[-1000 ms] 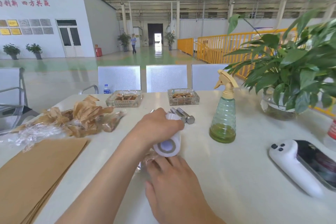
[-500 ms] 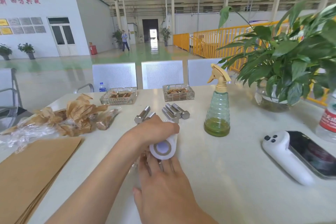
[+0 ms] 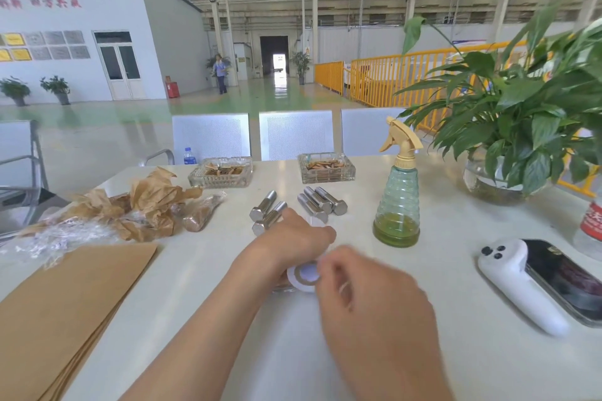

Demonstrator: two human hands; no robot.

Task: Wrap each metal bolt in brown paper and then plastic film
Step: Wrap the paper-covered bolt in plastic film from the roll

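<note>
My left hand (image 3: 294,242) grips a white roll of plastic film (image 3: 306,274) from above, low over the table. My right hand (image 3: 371,299) is blurred, its fingers curled against the roll's near end. Behind the hands lie bare metal bolts: two (image 3: 267,212) on the left and three (image 3: 321,202) on the right. One bolt wrapped in paper and film (image 3: 202,215) lies beside crumpled brown paper (image 3: 153,202). Flat brown paper sheets (image 3: 65,303) are stacked at the near left.
Loose plastic film (image 3: 49,238) lies left of the crumpled paper. Two glass ashtrays (image 3: 221,171) (image 3: 327,168) stand at the back. A spray bottle (image 3: 397,202), a potted plant (image 3: 508,153), a white controller with a phone (image 3: 534,283) and a bottle (image 3: 591,225) occupy the right side.
My right hand has lifted off the table, from lying flat below the roll to curling at its end. The left hand and the roll have shifted slightly toward me.
</note>
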